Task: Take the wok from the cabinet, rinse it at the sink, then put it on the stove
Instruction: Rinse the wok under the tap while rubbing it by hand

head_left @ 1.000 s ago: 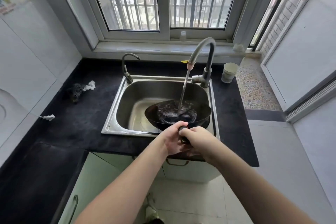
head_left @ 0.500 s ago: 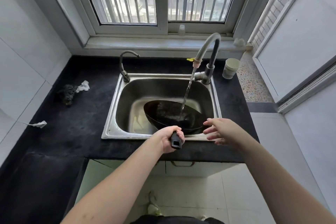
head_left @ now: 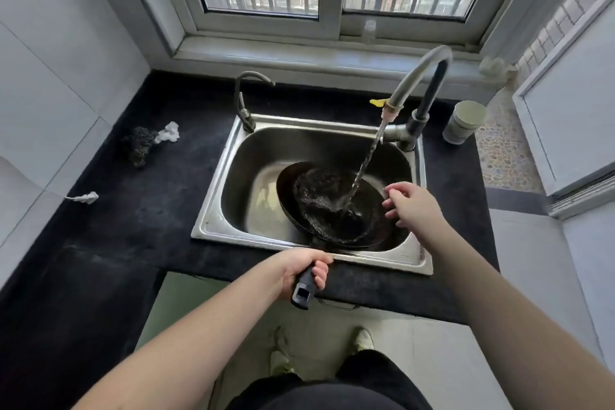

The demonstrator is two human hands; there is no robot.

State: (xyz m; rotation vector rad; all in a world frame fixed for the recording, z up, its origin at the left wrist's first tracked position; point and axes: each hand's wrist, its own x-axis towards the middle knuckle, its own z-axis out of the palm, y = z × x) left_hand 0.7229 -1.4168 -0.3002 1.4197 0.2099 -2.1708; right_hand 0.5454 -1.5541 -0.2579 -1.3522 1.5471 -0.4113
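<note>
The black wok (head_left: 319,206) sits tilted inside the steel sink (head_left: 229,206), with water from the tall faucet (head_left: 419,76) streaming into its bowl. My left hand (head_left: 299,271) is closed around the wok's dark handle (head_left: 303,291), which sticks out over the counter's front edge. My right hand (head_left: 411,205) hovers with fingers spread over the wok's right rim, beside the water stream, holding nothing. The stove is out of sight.
A black countertop (head_left: 139,210) surrounds the sink. A small second tap (head_left: 246,100) stands at the sink's back left. A dark scrubber (head_left: 139,145) and paper scraps lie on the left counter. A pale cup (head_left: 464,121) stands right of the faucet. Window behind.
My right hand let go of the handle and moved up and forward to the wok's right rim. My left hand keeps its hold on the handle. Water keeps running.
</note>
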